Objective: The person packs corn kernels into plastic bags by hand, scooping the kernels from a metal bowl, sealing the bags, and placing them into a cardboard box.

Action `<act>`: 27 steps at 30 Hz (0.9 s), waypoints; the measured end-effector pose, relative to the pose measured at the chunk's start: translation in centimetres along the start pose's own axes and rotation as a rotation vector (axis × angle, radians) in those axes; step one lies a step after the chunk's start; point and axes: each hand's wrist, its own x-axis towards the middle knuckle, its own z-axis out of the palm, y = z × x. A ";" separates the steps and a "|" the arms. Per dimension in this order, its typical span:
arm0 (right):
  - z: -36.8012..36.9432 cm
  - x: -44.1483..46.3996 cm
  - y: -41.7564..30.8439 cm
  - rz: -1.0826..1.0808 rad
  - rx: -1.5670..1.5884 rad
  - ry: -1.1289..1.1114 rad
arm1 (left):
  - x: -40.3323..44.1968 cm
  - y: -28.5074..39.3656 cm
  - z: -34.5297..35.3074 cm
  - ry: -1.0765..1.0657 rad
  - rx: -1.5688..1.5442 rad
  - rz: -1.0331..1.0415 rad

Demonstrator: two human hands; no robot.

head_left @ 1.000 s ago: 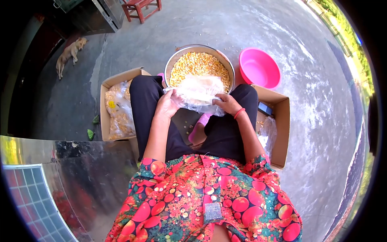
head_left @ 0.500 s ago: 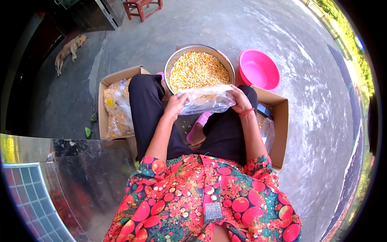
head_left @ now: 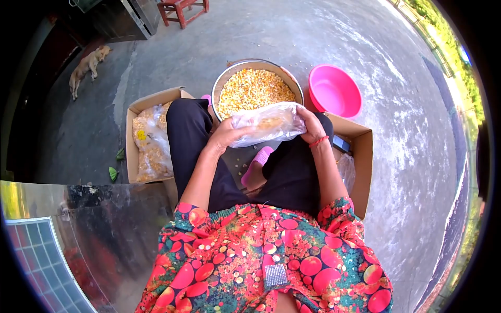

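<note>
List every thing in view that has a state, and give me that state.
Plastic bag: held at both ends, contents unclear
Left hand: closed on the plastic bag
Right hand: closed on the plastic bag
Pan: upright, partly filled
Corn: loose kernels
Pink basin: upright
Left box: open
Right box: open
Dog: lying down
Stool: upright

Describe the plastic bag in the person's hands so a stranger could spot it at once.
Find the big round tub of corn kernels. Over its near edge in the view, the clear plastic bag spans from the left hand to the right hand. Unlike the bags in the cardboard boxes at either side, it is held up.
</note>
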 end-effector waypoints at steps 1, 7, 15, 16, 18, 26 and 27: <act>-0.3 0.7 -0.3 -0.005 0.016 0.010 | 0.2 0.3 0.0 -0.088 0.162 0.109; 1.1 3.7 -3.2 -0.167 -0.110 -0.015 | 3.9 2.1 -0.6 0.123 0.203 0.092; 8.7 5.1 -3.9 -0.867 -0.946 0.050 | 11.1 -0.2 -3.4 0.285 0.175 0.110; 10.4 4.6 -3.8 -0.911 -1.162 -0.032 | 11.2 -0.6 -3.0 0.285 0.197 0.114; 10.3 5.8 -1.5 -0.866 -1.427 -0.103 | 11.4 -0.9 -2.2 0.290 0.225 0.113; 1.8 8.2 4.1 -0.410 -1.831 -0.423 | 12.6 -0.4 -3.8 0.572 0.125 0.119; 1.8 8.5 3.6 -0.360 -1.847 -0.459 | 12.6 -0.5 -3.8 0.553 0.182 0.176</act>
